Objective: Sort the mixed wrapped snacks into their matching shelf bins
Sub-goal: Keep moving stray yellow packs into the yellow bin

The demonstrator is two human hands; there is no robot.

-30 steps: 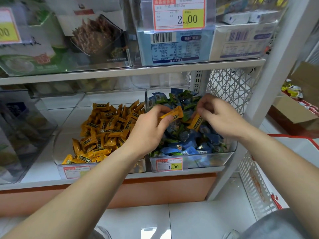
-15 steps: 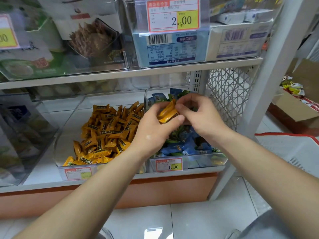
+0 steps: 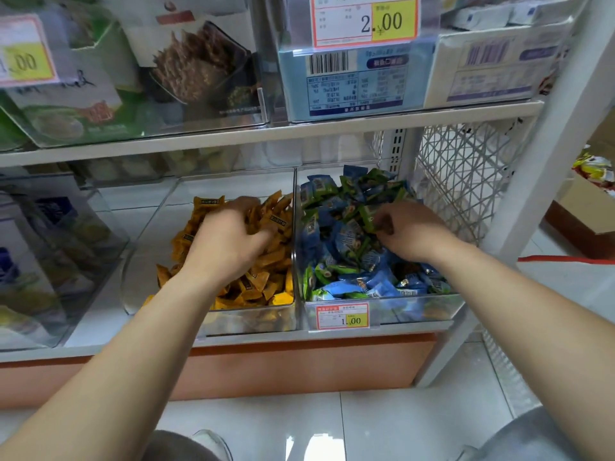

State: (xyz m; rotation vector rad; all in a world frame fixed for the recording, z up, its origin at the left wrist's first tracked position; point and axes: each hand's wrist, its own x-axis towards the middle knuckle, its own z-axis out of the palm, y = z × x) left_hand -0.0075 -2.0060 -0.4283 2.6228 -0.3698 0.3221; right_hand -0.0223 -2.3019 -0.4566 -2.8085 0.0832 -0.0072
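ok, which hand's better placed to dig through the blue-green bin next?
Right. The right hand is in the blue-green bin, fingers among its wrappers; the left hand is over the yellow bin, across the divider.

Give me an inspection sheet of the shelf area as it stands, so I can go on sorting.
Surface: white shelf carries two clear bins side by side.
Job's things: yellow snacks lie in the left bin; blue and green snacks lie mixed in the right bin.
Clutter: price tag on the right bin's front; boxes on the shelf above.
Hands: left hand is down on the yellow snacks, blurred; right hand has fingers curled among the blue and green snacks; grip unclear for both.
Cables: nothing seen.
Surroundings: mesh panel to the right, cardboard box beyond it, tiled floor below.
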